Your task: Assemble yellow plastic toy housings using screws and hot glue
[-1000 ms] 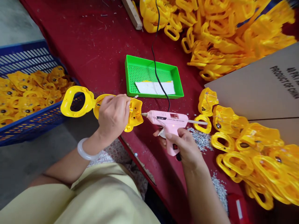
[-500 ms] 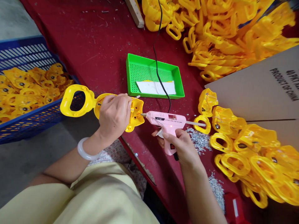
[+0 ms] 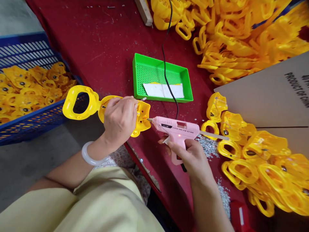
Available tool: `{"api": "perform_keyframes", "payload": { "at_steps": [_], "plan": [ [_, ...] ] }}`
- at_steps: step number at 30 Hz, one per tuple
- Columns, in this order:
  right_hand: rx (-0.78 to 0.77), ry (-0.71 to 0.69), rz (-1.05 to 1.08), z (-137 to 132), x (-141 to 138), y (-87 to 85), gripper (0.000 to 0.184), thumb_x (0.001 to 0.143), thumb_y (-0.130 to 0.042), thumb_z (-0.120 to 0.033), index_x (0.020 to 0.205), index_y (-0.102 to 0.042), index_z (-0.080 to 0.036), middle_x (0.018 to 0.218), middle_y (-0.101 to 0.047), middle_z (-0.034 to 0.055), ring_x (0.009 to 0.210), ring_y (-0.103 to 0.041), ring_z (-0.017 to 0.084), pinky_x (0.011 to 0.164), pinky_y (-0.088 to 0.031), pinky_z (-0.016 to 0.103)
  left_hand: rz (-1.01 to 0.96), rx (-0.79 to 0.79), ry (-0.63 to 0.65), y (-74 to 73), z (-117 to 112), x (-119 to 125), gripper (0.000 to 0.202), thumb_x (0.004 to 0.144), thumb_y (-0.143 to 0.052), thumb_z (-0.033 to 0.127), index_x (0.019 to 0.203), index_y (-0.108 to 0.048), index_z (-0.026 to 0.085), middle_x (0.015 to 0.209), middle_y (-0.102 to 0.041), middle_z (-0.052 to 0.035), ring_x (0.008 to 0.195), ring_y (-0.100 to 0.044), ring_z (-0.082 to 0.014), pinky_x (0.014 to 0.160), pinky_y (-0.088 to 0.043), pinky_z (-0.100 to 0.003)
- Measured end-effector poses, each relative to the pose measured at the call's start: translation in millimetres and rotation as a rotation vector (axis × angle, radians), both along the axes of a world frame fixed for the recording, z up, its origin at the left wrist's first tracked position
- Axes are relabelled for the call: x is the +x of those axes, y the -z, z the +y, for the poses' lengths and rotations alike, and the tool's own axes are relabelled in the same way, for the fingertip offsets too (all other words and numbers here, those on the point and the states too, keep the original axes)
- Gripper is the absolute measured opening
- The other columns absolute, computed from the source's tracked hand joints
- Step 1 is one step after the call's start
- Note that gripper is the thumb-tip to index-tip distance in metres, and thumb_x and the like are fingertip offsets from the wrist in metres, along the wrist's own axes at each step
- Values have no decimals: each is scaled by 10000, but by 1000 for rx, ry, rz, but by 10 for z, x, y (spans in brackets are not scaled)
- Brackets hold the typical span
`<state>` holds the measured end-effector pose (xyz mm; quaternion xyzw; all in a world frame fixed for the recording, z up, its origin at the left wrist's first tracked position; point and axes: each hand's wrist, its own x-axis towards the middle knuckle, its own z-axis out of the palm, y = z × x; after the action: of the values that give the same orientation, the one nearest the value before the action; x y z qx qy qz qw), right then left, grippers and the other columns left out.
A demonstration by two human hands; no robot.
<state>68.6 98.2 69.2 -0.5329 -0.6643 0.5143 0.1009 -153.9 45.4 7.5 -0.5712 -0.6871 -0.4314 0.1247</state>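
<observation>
My left hand (image 3: 120, 120) is closed around a yellow plastic shell (image 3: 143, 116) with a looped handle at its left end. The shell's hollow inside faces up, and the hand hides its middle. A small whitish piece on a thin wire (image 3: 144, 99) sticks out past my left fingertips. In my right hand (image 3: 190, 154) is a pink hot glue gun (image 3: 175, 127), gripped by its handle with fingers at the white trigger. Its nozzle reaches the right end of the shell's inside; whether it touches is hard to tell. A glue stick (image 3: 214, 135) protrudes from the gun's rear.
A green tray (image 3: 188, 82) holding a white strip lies beyond my hands, with a black cord across it. Yellow shells (image 3: 263, 148) and small silvery screws (image 3: 207, 146) lie at right, near a cardboard box (image 3: 270, 93). A blue crate (image 3: 41, 117) of yellow parts stands left.
The glue gun's rear has swung slightly right and down, with its nozzle still at the shell's end. The glue stick now sticks out farther behind. My left hand keeps its hold on the shell.
</observation>
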Motion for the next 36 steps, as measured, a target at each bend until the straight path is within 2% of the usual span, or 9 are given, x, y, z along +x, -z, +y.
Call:
{"api": "perform_keyframes", "payload": {
  "at_steps": [8,10,14,19,23,27,32,34,36],
  "plan": [
    [-406,-143,162,-1,128,-94,333,784,-706,-460,825,-738,-132,471,-544,-1,417,-437,90,426,-266,242,9,-14,5,-10,3,11,87,960,-448,147,981,-530,169,953,-730,-56,908,-695,-187,853,-458,-340],
    [-426,-120,208,-9,164,-89,354,773,-707,-477,833,-738,-130,472,-550,6,398,-419,89,404,-232,243,5,-22,10,-4,3,7,86,963,-447,150,987,-526,174,960,-731,-52,914,-696,-184,857,-460,-342],
    [-225,71,322,80,110,10,348,753,-720,-485,867,-731,-156,522,-595,22,428,-432,100,379,-206,232,-2,-5,16,11,2,-6,100,967,-446,148,1001,-536,177,982,-735,-49,939,-700,-182,860,-466,-340],
    [-91,263,462,377,-213,233,306,680,-788,-443,833,-707,-191,628,-650,1,502,-514,94,438,-381,213,-46,10,92,2,-41,52,102,957,-464,128,994,-550,169,975,-738,-47,974,-702,-187,881,-468,-348],
    [-14,322,490,626,-411,423,377,645,-793,-478,853,-688,-181,797,-719,34,579,-567,101,533,-484,237,-124,-3,226,-42,-117,155,111,959,-453,128,996,-545,178,986,-734,-41,1041,-687,-189,907,-465,-360],
    [140,278,294,737,-330,485,450,728,-669,-599,832,-678,-161,791,-716,66,660,-627,163,620,-530,307,-160,-49,330,-105,-169,187,87,950,-485,164,920,-564,186,1002,-706,-53,1069,-649,-205,924,-460,-388],
    [782,331,59,381,-145,253,299,852,-616,-411,1024,-670,-172,956,-712,72,841,-654,180,787,-524,343,-21,-90,306,-193,-201,170,101,925,-534,204,854,-603,187,1016,-682,-74,1070,-561,-267,914,-432,-448],
    [801,237,130,154,-168,154,242,864,-623,-358,1039,-663,-196,942,-709,52,824,-652,160,781,-526,324,-32,-115,340,-218,-215,175,123,939,-520,209,849,-600,185,970,-684,-61,999,-563,-246,874,-432,-427],
    [656,97,221,-32,-235,101,214,854,-650,-331,1032,-664,-214,916,-714,31,802,-653,148,768,-530,305,-71,-149,393,-229,-227,187,140,956,-498,215,860,-596,187,924,-686,-43,953,-573,-224,852,-428,-409]
  ]
}}
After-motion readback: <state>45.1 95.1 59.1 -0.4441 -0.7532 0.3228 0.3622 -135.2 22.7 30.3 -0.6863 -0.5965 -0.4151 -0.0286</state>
